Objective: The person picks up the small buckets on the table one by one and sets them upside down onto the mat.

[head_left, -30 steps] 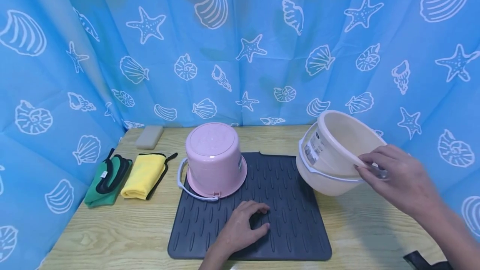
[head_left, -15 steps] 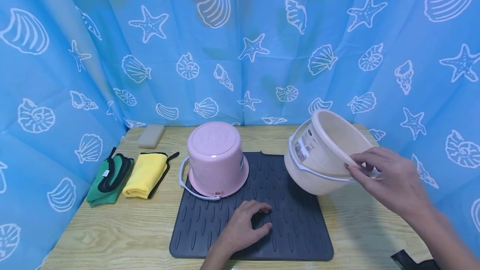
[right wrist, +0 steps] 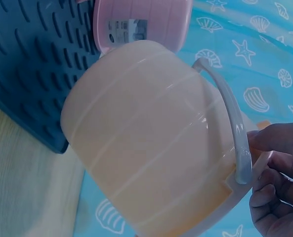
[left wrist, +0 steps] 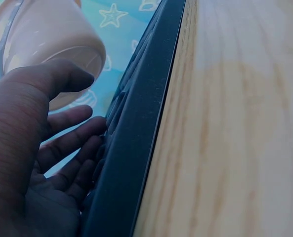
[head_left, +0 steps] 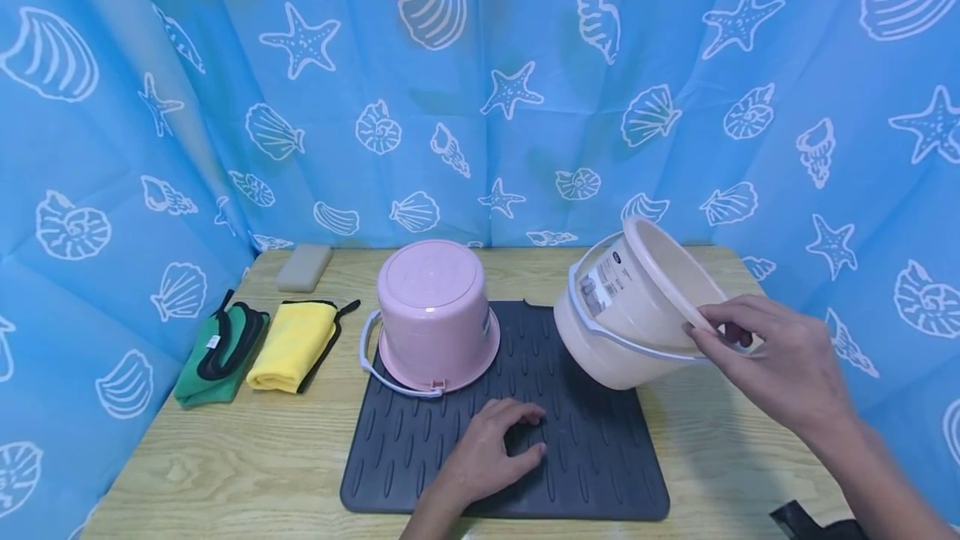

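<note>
My right hand pinches the rim of a cream plastic bucket between thumb and fingers. The bucket is tilted, its mouth toward the upper right, raised over the right part of a dark ribbed mat. Its pale handle hangs against the side, and a label faces left. My left hand rests on the mat's front part, holding nothing, thumb and fingers spread apart. Behind it a pink bucket stands upside down on the mat, handle down on its left.
Left of the mat lie a folded yellow cloth, a folded green cloth with black trim and a beige block. A black object is at the lower right. Blue shell-print curtain surrounds the wooden table.
My right hand has carried the cream bucket leftward, farther over the mat. The left hand and the pink bucket have stayed in place.
</note>
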The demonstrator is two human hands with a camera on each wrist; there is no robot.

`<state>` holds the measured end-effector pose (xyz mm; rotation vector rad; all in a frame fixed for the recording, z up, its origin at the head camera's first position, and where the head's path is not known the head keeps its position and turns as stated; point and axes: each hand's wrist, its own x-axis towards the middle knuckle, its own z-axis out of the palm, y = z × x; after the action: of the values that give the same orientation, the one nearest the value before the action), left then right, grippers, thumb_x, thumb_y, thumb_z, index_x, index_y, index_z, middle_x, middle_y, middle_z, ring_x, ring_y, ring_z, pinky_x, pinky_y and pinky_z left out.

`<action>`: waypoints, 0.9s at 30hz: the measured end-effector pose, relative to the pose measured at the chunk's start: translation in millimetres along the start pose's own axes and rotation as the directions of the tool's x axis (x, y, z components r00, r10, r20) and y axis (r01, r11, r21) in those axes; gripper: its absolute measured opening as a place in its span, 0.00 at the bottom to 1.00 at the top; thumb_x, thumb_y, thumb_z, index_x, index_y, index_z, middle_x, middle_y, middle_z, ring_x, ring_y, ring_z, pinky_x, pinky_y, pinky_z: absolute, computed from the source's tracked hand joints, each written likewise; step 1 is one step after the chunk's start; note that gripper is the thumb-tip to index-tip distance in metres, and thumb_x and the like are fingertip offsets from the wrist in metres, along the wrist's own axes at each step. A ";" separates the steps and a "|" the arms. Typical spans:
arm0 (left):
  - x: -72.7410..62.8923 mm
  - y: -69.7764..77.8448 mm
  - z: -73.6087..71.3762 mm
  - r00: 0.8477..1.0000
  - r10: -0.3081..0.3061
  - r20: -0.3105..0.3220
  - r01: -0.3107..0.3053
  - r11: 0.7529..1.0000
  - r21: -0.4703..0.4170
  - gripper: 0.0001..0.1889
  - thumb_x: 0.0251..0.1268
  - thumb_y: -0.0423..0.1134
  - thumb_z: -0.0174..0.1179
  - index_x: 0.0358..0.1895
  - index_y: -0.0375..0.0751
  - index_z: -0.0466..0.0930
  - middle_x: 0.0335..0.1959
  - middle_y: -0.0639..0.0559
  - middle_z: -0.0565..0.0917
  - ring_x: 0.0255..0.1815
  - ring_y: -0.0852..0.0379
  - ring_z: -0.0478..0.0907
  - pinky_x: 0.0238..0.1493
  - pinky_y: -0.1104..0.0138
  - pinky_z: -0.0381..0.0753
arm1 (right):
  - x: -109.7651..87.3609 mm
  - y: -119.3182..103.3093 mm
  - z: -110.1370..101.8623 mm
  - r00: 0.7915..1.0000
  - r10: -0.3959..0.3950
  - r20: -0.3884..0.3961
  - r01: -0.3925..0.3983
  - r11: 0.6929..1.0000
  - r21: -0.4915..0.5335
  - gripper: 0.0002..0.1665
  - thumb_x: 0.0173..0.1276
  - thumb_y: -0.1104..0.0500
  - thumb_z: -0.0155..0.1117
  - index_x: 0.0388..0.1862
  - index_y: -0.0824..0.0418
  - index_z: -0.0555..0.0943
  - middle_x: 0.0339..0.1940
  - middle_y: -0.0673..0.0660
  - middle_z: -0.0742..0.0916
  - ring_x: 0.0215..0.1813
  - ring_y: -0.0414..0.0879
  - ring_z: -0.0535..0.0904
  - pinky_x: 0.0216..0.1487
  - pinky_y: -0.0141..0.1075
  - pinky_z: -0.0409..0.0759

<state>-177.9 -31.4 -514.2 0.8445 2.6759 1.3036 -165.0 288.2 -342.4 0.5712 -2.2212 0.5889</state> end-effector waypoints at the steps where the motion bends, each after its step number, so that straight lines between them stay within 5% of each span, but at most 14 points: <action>1: 0.1 0.2 -0.1 1.000 0.002 -0.002 -0.002 1.000 -0.001 0.19 0.65 0.50 0.65 0.58 0.54 0.81 0.47 0.66 0.80 0.50 0.64 0.73 0.55 0.64 0.77 | 0.2 -0.6 0.3 1.000 0.005 -0.001 -0.005 1.000 0.006 0.15 0.44 0.68 0.80 0.34 0.59 0.90 0.28 0.46 0.85 0.29 0.26 0.72 0.26 0.21 0.68; 12: -0.1 1.2 -1.0 1.000 -0.004 -0.010 0.004 0.999 -0.041 0.20 0.65 0.52 0.64 0.59 0.54 0.81 0.48 0.65 0.80 0.50 0.64 0.74 0.56 0.62 0.76 | 0.9 -3.8 7.5 0.997 0.063 -0.052 -0.061 0.997 0.038 0.18 0.40 0.69 0.82 0.34 0.60 0.90 0.24 0.45 0.83 0.26 0.30 0.69 0.23 0.21 0.61; 19: 5.8 0.9 -17.4 0.997 -0.023 -0.076 0.007 0.979 -0.203 0.25 0.65 0.50 0.66 0.64 0.50 0.77 0.53 0.57 0.82 0.52 0.59 0.80 0.57 0.61 0.78 | 1.6 -8.3 10.4 0.991 0.122 -0.064 -0.116 0.989 0.087 0.16 0.42 0.71 0.82 0.33 0.60 0.90 0.23 0.45 0.82 0.26 0.30 0.68 0.21 0.22 0.59; 27: 19.9 4.3 -27.7 0.989 -0.005 -0.147 -0.045 0.942 -0.334 0.30 0.65 0.51 0.67 0.69 0.59 0.70 0.59 0.53 0.79 0.56 0.51 0.78 0.58 0.53 0.77 | 2.2 -11.0 12.6 0.980 0.187 -0.069 -0.177 0.975 0.133 0.16 0.44 0.72 0.82 0.33 0.60 0.90 0.24 0.47 0.83 0.27 0.32 0.70 0.22 0.25 0.62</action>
<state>-200.4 -39.3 -489.4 0.7584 2.4365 1.8244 -167.1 271.8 -345.8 0.4012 -2.1846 0.8373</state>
